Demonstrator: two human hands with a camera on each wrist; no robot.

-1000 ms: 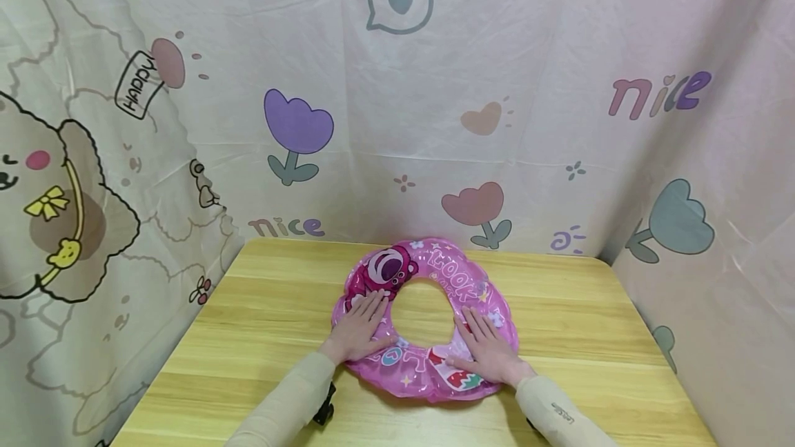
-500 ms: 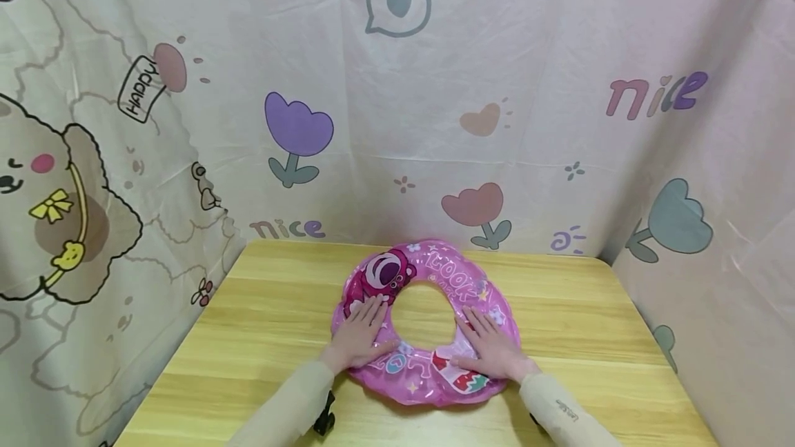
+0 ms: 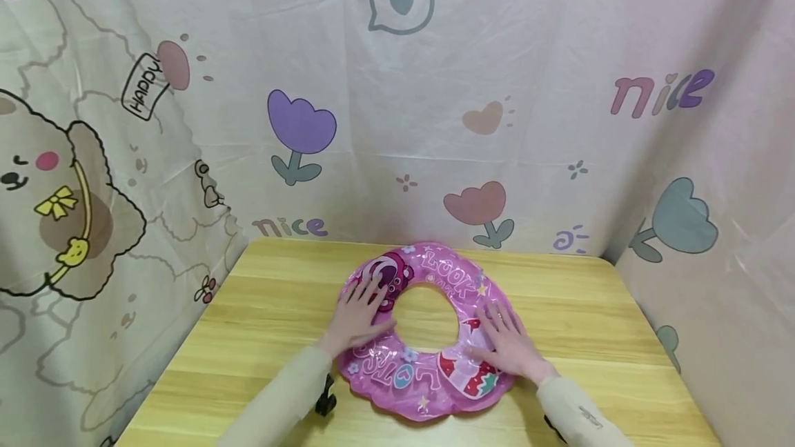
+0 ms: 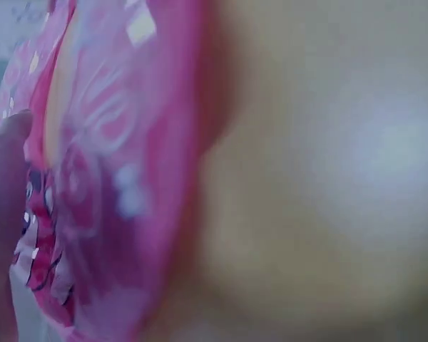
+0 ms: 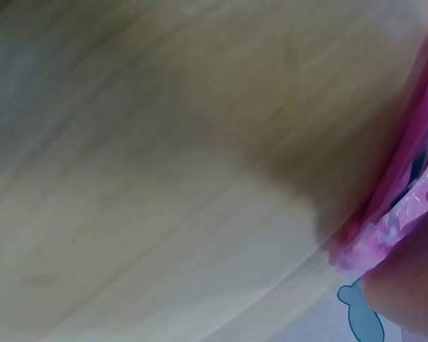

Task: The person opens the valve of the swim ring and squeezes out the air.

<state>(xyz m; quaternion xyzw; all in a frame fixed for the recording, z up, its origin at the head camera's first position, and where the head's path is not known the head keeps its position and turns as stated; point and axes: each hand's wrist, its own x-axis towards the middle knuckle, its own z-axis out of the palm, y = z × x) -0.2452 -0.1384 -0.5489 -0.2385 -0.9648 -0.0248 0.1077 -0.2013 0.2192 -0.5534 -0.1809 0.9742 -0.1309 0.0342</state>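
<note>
A pink inflatable swim ring [image 3: 428, 392] lies on the wooden table, printed with a bear, lettering and a strawberry. My left hand [image 3: 357, 316] is spread with straight fingers over its left side, the fingertips across the bear print. On the right side my right hand [image 3: 509, 343] lies with fingers extended, close by the strawberry print. In the left wrist view the ring [image 4: 121, 164] fills the left part, with a blurred thumb beside it. The right wrist view catches only the ring's edge [image 5: 385, 228] and part of the hand at the lower right.
The pale wood table [image 3: 248, 336] reaches back to a printed cloth [image 3: 397, 109] that hangs behind and on both sides. A small black piece [image 3: 326, 399] shows beside the left sleeve.
The ring has turned slightly counterclockwise and come a little nearer. My left hand has moved slightly up over the bear print; my right hand has shifted outward to the right.
</note>
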